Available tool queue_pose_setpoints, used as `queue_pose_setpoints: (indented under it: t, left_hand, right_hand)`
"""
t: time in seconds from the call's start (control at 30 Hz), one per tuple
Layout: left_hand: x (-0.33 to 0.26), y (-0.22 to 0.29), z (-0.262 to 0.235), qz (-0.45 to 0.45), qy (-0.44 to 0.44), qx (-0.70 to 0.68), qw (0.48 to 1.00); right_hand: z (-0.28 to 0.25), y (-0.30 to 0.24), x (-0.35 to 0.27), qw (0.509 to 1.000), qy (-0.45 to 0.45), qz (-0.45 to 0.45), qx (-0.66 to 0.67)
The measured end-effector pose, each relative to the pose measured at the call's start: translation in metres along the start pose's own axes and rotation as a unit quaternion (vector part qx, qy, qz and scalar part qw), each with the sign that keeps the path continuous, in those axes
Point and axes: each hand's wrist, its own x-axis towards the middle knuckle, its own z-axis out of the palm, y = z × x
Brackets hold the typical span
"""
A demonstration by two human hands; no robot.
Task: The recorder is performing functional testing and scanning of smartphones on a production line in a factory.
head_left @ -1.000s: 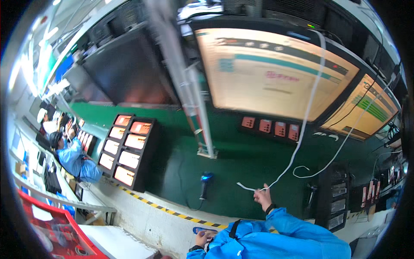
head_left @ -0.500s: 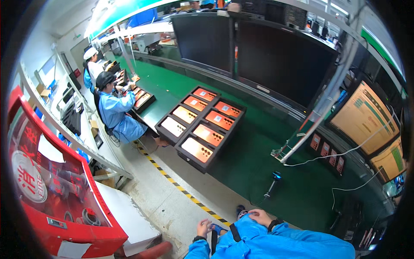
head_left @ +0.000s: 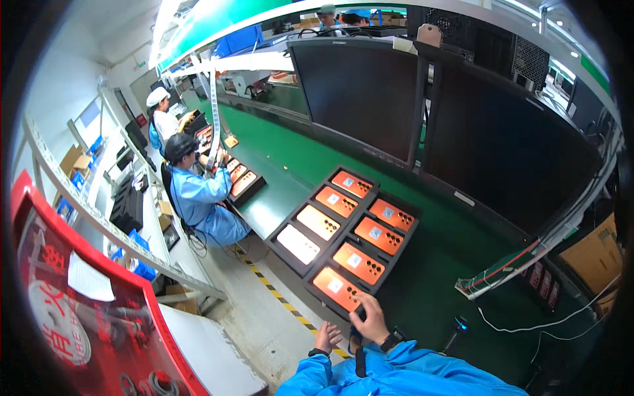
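Two black trays point(head_left: 295, 262) lie side by side on the green bench, each holding several flat orange rectangular pieces with a cluster of dark round spots at one end. Closest to me is an orange piece point(head_left: 335, 288) with a pale square on it. My right hand point(head_left: 371, 321) is over the near corner of the right tray, fingers apart and bent; whether a fingertip touches that piece I cannot tell. Just left of it, my left hand point(head_left: 327, 337) is in front of the trays with loosely curled, parted fingers and nothing in it.
Dark monitors point(head_left: 370, 99) stand behind the trays. A metal post point(head_left: 515, 267) with cables rises at right, near a small stick-like device point(head_left: 457, 330). At left, a co-worker in a blue coat point(head_left: 205, 198) sits at the bench. A red fire cabinet point(head_left: 99, 297) stands at near left.
My view has shifted, so the trays appear lower and farther right. My right hand has moved forward from my lap to the near tray; my left hand has come up too.
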Motion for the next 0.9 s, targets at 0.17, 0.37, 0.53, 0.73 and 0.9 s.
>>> queue_pose_setpoints:
  t: [0.17, 0.37, 0.53, 0.73, 0.9]
  left_hand:
    - [0.075, 0.013, 0.005, -0.002, 0.108, -0.052, 0.993]
    - [0.113, 0.039, 0.013, 0.163, -0.123, -0.188, 0.961]
    - [0.096, 0.052, 0.026, 0.175, -0.084, -0.112, 0.975]
    - [0.012, 0.063, 0.060, 0.202, -0.021, -0.037, 0.978]
    - [0.008, 0.040, 0.028, 0.067, 0.006, -0.129, 0.989]
  right_hand:
    - [0.028, 0.003, 0.005, 0.953, -0.182, -0.069, -0.231]
    - [0.020, -0.012, 0.015, 0.933, -0.225, -0.058, -0.276]
    - [0.027, -0.011, 0.015, 0.946, -0.181, -0.037, -0.265]
    - [0.020, -0.003, -0.005, 0.958, -0.122, -0.024, -0.260]
    - [0.018, -0.016, -0.030, 0.954, -0.143, -0.031, -0.260]
